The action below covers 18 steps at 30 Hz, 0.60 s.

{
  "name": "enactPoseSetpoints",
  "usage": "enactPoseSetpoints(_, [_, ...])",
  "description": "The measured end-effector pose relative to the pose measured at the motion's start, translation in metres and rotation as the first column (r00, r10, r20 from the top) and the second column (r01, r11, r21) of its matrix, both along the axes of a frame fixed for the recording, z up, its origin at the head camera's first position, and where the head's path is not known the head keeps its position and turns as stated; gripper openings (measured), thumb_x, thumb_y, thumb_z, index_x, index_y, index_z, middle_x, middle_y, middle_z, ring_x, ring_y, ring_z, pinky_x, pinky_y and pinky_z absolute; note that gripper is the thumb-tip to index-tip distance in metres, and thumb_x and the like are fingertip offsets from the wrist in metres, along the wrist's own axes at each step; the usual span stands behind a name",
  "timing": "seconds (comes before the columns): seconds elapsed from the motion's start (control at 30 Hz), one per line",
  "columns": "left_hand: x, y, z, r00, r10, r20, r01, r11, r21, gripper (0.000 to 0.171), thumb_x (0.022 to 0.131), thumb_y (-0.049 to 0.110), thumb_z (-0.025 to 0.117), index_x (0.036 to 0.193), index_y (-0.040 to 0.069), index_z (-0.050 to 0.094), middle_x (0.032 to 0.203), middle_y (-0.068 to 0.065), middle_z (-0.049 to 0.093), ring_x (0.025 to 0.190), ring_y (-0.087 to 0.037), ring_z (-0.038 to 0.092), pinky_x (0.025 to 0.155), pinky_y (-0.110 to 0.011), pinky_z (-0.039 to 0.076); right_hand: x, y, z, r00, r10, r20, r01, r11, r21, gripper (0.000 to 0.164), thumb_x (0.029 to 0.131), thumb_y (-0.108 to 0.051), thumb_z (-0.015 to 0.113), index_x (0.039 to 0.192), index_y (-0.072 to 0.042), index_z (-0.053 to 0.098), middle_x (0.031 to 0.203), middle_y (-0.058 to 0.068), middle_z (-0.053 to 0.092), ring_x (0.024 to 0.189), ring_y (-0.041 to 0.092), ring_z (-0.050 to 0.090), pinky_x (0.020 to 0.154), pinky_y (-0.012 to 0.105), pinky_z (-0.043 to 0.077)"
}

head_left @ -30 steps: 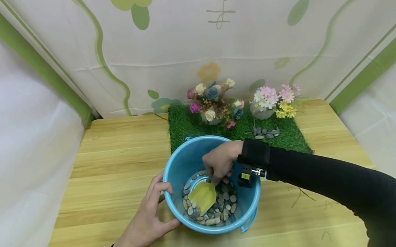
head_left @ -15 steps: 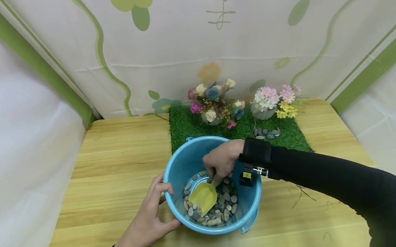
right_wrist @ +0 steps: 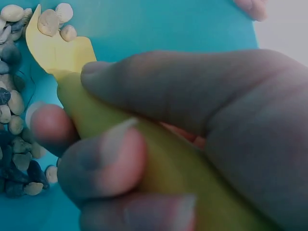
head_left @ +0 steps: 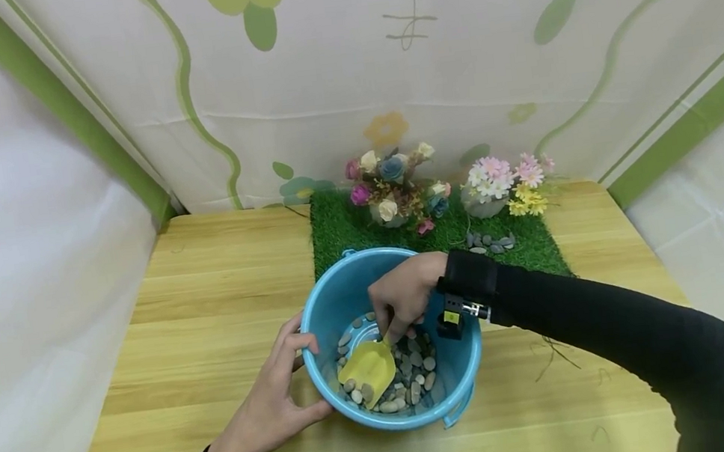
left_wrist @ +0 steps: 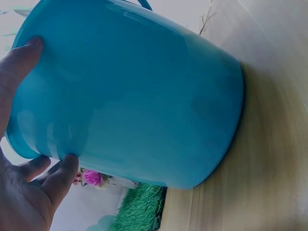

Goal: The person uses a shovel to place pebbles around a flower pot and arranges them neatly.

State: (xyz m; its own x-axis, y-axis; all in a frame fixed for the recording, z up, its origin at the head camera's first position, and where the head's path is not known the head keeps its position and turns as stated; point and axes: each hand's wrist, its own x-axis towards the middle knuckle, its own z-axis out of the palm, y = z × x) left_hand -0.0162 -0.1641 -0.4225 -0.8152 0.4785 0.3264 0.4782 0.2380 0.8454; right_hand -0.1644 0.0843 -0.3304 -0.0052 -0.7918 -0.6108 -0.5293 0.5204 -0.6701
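A blue bucket (head_left: 317,299) stands on the wooden table, pebbles (head_left: 414,370) spread over its bottom. My left hand (head_left: 276,398) holds the bucket's left side, fingertips hooked over the rim and thumb against the outer wall (left_wrist: 130,96). Inside the bucket, my right hand (head_left: 404,292) grips the handle of a yellow toy shovel (head_left: 369,368), its fingers wrapped round it in the right wrist view. The shovel's blade (right_wrist: 60,53) lies low among the pebbles at the left, with a few stones at its front edge.
Behind the bucket lies a green turf mat (head_left: 336,237) bearing two pots of artificial flowers (head_left: 391,185) (head_left: 499,179) and a small group of grey stones (head_left: 489,243). The bucket's handle (head_left: 459,410) hangs at its front right. A printed curtain (head_left: 316,73) rises behind the table.
The shovel's blade has shifted slightly left and down among the pebbles, and stones now show at its front edge. The left hand keeps its hold on the bucket.
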Motion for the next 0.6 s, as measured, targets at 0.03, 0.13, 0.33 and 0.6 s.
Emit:
enactPoseSetpoints(0.03, [0.000, 0.000, 0.000, 1.000, 0.002, 0.005, -0.002, 1.000, -0.001, 0.065, 0.078, 0.008, 0.090, 0.119, 0.013, 0.040, 0.159, -0.014, 0.026, 0.138, -0.043, 0.037, 0.094, -0.047, 0.055, 0.000, 0.000, 0.001, 1.000, 0.005, 0.002, -0.005, 1.000, -0.006, 0.020, 0.103, -0.012, 0.061, 0.096, -0.011, 0.080, 0.076, 0.013, 0.070, 0.053, 0.009, 0.048, 0.057, 0.022, 0.041])
enactPoseSetpoints(0.13, [0.000, 0.000, 0.000, 1.000, 0.004, 0.004, -0.004, 1.000, 0.002, 0.065, 0.078, 0.009, 0.090, 0.119, 0.012, 0.040, 0.159, -0.014, 0.026, 0.138, -0.044, 0.037, 0.094, -0.047, 0.055, -0.002, 0.001, 0.004, 1.000, 0.024, 0.020, -0.024, 0.999, -0.031, 0.022, 0.103, -0.012, 0.061, 0.091, -0.010, 0.079, 0.070, 0.005, 0.067, 0.053, 0.010, 0.046, 0.057, 0.023, 0.039])
enactPoseSetpoints(0.33, [0.000, 0.001, 0.000, 1.000, 0.004, 0.008, -0.004, 1.000, 0.008, 0.065, 0.077, 0.004, 0.089, 0.119, 0.011, 0.040, 0.158, -0.014, 0.027, 0.138, -0.044, 0.038, 0.093, -0.049, 0.055, -0.006, 0.005, 0.011, 0.996, 0.072, 0.058, -0.067, 0.994, -0.084, 0.024, 0.105, -0.012, 0.058, 0.091, -0.008, 0.078, 0.067, -0.005, 0.063, 0.052, 0.010, 0.044, 0.056, 0.023, 0.039])
enactPoseSetpoints(0.6, [0.000, 0.000, 0.000, 1.000, 0.000, 0.011, -0.001, 1.000, 0.014, 0.065, 0.078, 0.005, 0.089, 0.120, 0.014, 0.041, 0.159, -0.013, 0.026, 0.139, -0.044, 0.036, 0.094, -0.048, 0.055, -0.008, 0.014, 0.022, 0.995, 0.059, 0.075, -0.051, 0.993, -0.110, 0.021, 0.105, -0.012, 0.058, 0.107, -0.012, 0.079, 0.073, -0.001, 0.067, 0.054, 0.011, 0.048, 0.055, 0.024, 0.042])
